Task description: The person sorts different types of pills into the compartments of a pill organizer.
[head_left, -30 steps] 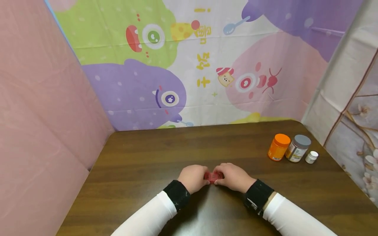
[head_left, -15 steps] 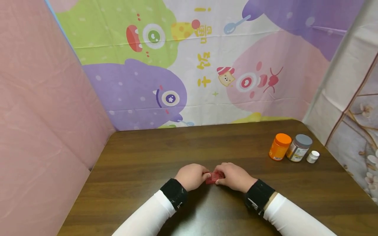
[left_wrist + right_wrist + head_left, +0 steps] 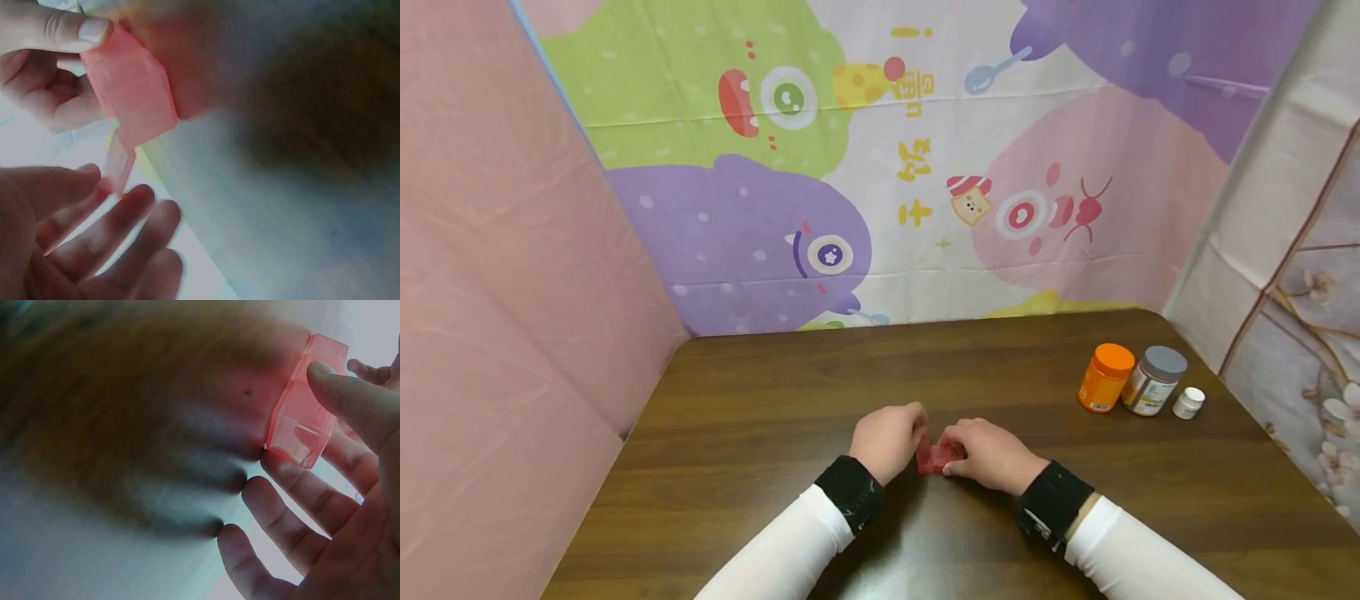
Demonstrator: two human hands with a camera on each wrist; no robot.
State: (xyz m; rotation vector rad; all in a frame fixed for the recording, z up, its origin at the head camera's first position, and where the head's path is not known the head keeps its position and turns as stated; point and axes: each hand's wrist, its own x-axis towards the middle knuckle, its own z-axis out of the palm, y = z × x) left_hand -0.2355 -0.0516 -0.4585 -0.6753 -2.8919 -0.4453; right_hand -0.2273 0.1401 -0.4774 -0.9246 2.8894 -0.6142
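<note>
A small translucent red pill box (image 3: 931, 461) with several compartments lies on the brown table in the head view, between both hands. My right hand (image 3: 996, 454) grips its right part; in the right wrist view the thumb presses on the box (image 3: 297, 415) and the forefinger lies along the other side. At the left end, one lid (image 3: 120, 161) stands up from the box (image 3: 134, 87). My left hand (image 3: 886, 442) holds that raised lid with thumb and forefinger, its other fingers loosely bent.
An orange jar (image 3: 1106, 379), a grey-lidded jar (image 3: 1154, 382) and a small white bottle (image 3: 1189, 403) stand together at the table's back right. A cartoon-printed cloth (image 3: 925, 275) hangs behind the table (image 3: 760, 392), and a pink cloth (image 3: 535, 333) hangs at left.
My left thumb was on top of the box's left end; now the left hand has risen slightly, and a lid there stands up. The right hand keeps its grip almost in place.
</note>
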